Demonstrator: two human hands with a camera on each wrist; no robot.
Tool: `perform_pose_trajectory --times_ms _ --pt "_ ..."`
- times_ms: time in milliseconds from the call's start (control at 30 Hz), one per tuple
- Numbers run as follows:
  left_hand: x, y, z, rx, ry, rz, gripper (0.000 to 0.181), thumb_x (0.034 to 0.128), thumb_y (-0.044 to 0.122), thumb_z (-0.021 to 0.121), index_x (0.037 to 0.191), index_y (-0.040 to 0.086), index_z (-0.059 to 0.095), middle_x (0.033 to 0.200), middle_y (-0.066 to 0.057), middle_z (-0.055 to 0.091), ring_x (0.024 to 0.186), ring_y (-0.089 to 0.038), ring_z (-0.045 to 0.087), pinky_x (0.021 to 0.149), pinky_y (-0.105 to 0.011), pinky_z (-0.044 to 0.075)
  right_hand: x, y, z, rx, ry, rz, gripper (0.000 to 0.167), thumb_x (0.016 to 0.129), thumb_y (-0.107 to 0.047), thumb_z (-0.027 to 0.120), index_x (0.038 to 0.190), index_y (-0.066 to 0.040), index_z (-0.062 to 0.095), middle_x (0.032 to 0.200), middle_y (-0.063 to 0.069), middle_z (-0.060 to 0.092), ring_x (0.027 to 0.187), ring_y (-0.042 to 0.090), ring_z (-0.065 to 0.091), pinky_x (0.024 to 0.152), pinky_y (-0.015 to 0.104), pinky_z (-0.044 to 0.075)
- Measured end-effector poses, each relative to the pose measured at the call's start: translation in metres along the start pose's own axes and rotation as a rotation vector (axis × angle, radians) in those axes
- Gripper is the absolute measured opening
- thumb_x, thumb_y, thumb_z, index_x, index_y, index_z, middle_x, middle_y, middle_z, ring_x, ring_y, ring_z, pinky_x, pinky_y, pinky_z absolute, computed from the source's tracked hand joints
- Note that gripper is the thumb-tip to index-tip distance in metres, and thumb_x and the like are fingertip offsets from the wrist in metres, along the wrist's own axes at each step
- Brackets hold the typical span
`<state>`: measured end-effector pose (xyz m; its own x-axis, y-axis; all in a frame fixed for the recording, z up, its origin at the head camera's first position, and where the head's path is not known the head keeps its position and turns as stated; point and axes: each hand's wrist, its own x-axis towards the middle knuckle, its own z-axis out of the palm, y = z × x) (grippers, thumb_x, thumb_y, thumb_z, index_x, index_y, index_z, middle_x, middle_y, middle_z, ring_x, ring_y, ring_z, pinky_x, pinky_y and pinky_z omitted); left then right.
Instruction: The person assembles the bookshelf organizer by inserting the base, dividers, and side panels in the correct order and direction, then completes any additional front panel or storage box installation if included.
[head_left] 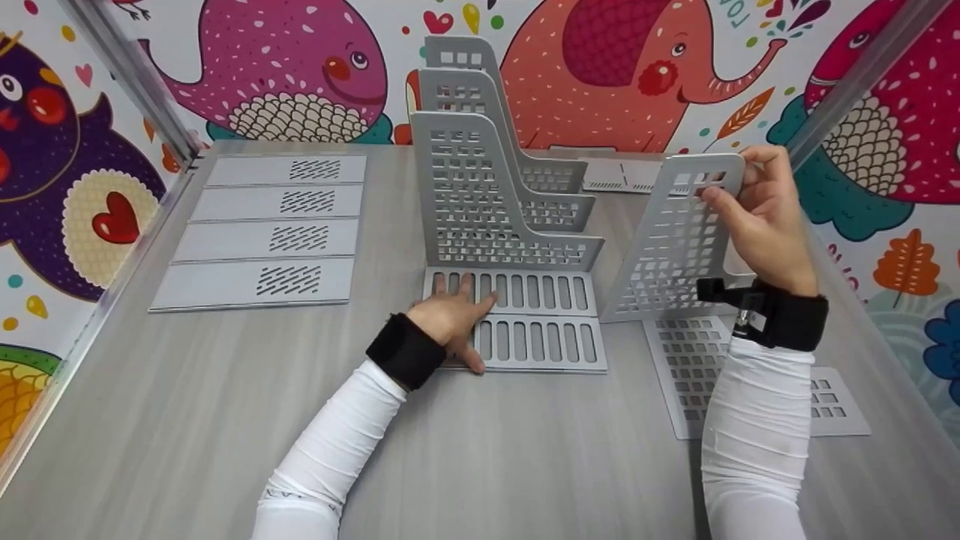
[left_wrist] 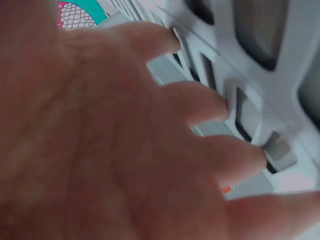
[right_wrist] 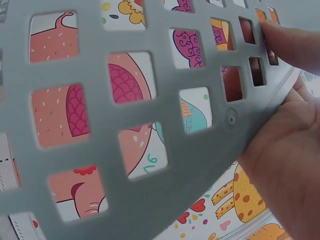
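My left hand (head_left: 448, 319) rests palm down with spread fingers on a grey slotted base panel (head_left: 525, 316). Its fingers touch the slots in the left wrist view, where the palm hides much of the panel. From that base three grey perforated dividers (head_left: 433, 225) rise upright, one behind another, each with a tall left side and a low right end. To their right, my right hand (head_left: 772, 225) holds a separate perforated divider (head_left: 667, 247) by its top corner, thumb on the near face and fingers behind. That divider stands upright, slightly tilted, beside the base.
On the left lies a flat grey four-section panel (head_left: 225, 244) with slanted slits. Below the right forearm lies a flat perforated divider (head_left: 840, 424). A pale slitted panel (head_left: 600, 174) sits at the back. A patterned wall (head_left: 457, 82) and metal posts (head_left: 142, 82) border the table.
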<state>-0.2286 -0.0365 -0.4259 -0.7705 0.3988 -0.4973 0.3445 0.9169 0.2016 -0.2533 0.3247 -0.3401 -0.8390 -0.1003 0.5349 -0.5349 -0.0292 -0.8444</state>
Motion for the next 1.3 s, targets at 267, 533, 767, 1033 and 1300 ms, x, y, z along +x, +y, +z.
perform_pose_trajectory --times_ms 267,533,767,1033,1300 --pt "0.007 0.003 0.005 0.004 0.009 -0.045 0.118 0.0732 0.057 0.081 0.163 0.022 0.012 0.169 -0.02 -0.003 0.149 -0.058 0.003 0.113 -0.074 0.026 0.001 0.0 0.002 0.031 0.013 -0.05 0.032 0.094 0.014 0.055 0.119 -0.001 0.042 0.112 0.014 0.069 0.094 0.022 0.063 0.084 0.027 0.052" --pt "0.01 0.001 0.005 0.019 0.009 -0.055 0.116 0.0776 0.059 0.075 0.163 0.019 0.008 0.169 -0.019 -0.006 0.152 -0.053 -0.002 0.117 -0.071 0.023 0.003 0.004 0.003 -0.012 0.026 -0.051 0.028 0.094 0.012 0.057 0.12 0.003 0.051 0.107 0.011 0.068 0.092 0.019 0.064 0.081 0.025 0.052" --pt "0.015 -0.005 0.004 0.026 0.058 -0.026 0.105 0.0857 0.059 0.068 0.163 0.016 0.012 0.168 -0.022 -0.002 0.154 -0.05 0.003 0.12 -0.067 0.022 0.003 0.007 -0.004 -0.124 -0.027 0.076 0.036 0.096 0.003 0.06 0.131 -0.001 0.055 0.117 0.007 0.07 0.103 0.017 0.065 0.093 0.02 0.053" --pt "0.016 -0.008 0.003 0.033 0.101 -0.007 0.096 0.0902 0.057 0.064 0.162 0.013 0.017 0.168 -0.024 0.005 0.153 -0.049 0.008 0.12 -0.065 0.023 0.004 0.015 -0.013 -0.242 -0.172 0.199 0.041 0.1 -0.001 0.056 0.141 -0.004 0.051 0.123 0.001 0.069 0.107 0.011 0.066 0.094 0.016 0.053" --pt "0.017 -0.009 0.002 0.03 0.084 -0.007 0.096 0.0913 0.058 0.062 0.162 0.013 0.016 0.168 -0.023 0.004 0.154 -0.047 0.006 0.122 -0.063 0.021 0.003 0.018 -0.02 -0.334 -0.241 0.231 0.037 0.102 -0.005 0.054 0.139 -0.003 0.052 0.122 -0.004 0.069 0.103 0.008 0.067 0.09 0.015 0.054"
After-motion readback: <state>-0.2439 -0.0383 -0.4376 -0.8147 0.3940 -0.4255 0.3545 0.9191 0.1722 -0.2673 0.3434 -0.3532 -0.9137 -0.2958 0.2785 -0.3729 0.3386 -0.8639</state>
